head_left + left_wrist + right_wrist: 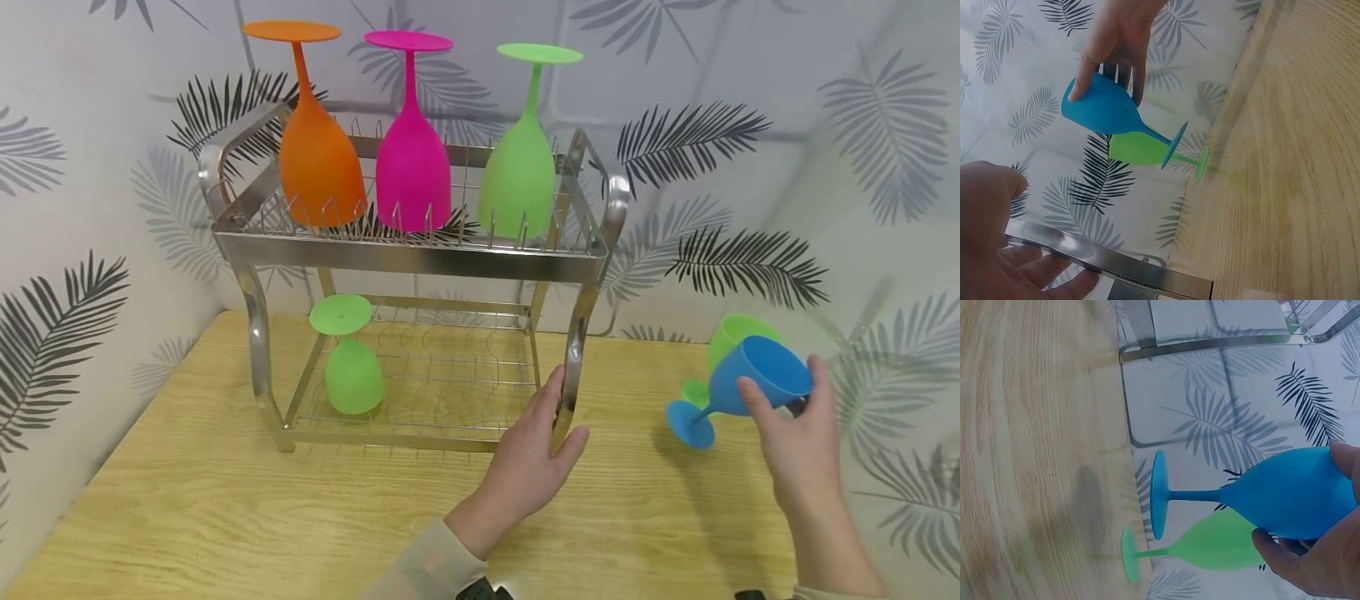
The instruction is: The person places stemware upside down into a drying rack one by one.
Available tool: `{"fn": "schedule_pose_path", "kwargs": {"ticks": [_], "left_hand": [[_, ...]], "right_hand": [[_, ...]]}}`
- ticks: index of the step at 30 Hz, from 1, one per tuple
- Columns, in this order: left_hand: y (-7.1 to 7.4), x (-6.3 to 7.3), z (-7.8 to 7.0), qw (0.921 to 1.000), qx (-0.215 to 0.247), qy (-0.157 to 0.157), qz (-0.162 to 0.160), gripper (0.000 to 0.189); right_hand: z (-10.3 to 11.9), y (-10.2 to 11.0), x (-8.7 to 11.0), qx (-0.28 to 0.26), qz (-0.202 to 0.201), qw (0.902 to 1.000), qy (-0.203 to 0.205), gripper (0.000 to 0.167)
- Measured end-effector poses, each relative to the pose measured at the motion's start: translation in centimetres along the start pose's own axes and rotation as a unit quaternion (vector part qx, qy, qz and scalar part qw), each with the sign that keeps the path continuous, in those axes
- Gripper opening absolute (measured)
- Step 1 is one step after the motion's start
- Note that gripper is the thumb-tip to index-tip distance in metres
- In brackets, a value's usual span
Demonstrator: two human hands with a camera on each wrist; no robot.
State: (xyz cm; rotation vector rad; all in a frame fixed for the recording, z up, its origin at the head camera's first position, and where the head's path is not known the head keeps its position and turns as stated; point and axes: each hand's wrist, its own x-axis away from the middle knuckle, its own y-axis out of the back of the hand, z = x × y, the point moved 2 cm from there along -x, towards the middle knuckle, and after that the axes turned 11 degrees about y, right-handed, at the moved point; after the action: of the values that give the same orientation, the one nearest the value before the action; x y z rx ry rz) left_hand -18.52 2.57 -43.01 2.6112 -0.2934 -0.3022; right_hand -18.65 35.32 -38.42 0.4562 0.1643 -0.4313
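My right hand [798, 450] grips a blue wine glass [753, 375] by its bowl, thumb on one side and fingers on the other. The glass is tilted, mouth toward the upper right, its foot raised off the table as the shadow below shows. Behind it a light green wine glass [1216, 540] stands upright on the table, partly covered by the blue one. My left hand [528, 454] is at the front right leg of a two-tier metal dish rack [412, 258]. Its fingers [1044, 269] rest along the leg, while the thumb sticks out away from it.
On the rack's upper tier, orange [322, 167], magenta [412, 171] and light green [519, 179] wine glasses stand upside down. A smaller green glass [354, 375] is upside down on the lower tier, at the left. Leaf-patterned wall covering [720, 150] rises behind the wooden table [225, 517].
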Motion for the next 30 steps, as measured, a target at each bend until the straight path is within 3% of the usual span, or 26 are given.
{"fn": "schedule_pose_path", "kwargs": {"ticks": [13, 24, 30], "left_hand": [[0.2, -0.2, 0.4, 0.9999, 0.012, 0.002, -0.008, 0.077], [0.7, 0.1, 0.4, 0.9999, 0.003, 0.004, -0.016, 0.078], [1.1, 0.3, 0.2, 0.9996, 0.006, -0.011, -0.025, 0.078]], "right_hand": [[1.8, -0.5, 1.4, -0.104, 0.015, 0.9944, 0.006, 0.099], [3.2, -0.7, 2.5, -0.217, 0.036, 0.9752, 0.025, 0.095], [3.9, -0.8, 2.9, -0.261, 0.045, 0.9632, 0.045, 0.090]]}}
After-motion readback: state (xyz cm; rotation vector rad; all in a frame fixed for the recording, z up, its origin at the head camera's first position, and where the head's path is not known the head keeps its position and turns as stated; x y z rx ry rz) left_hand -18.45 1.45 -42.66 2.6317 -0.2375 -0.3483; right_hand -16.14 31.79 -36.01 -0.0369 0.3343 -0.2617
